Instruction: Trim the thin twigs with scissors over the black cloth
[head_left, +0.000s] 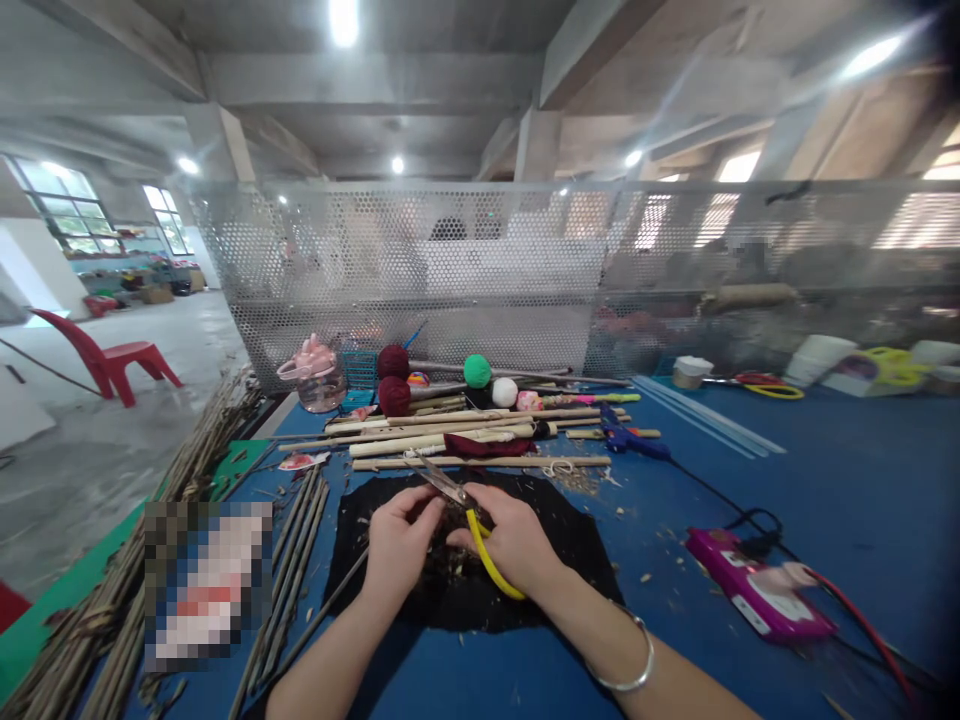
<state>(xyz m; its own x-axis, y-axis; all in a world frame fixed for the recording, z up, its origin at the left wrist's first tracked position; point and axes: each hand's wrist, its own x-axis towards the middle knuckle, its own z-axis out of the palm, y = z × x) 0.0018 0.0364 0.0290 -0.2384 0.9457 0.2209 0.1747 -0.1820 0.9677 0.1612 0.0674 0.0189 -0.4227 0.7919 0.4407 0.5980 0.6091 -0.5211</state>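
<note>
The left hand (396, 545) is pinching a stick (331, 602) while the right (519, 545) is gripping scissors (448, 487), apparently trimming, the next snip calling for steadiness.

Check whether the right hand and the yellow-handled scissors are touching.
Touching. The head view shows the right hand holding the yellow-handled scissors, with the yellow handle against it.

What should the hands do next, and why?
I'd slide the left hand back a little before any snip: its fingertips are very near the blades of the scissors, which the right hand holds, and the blades look slightly apart.
</note>
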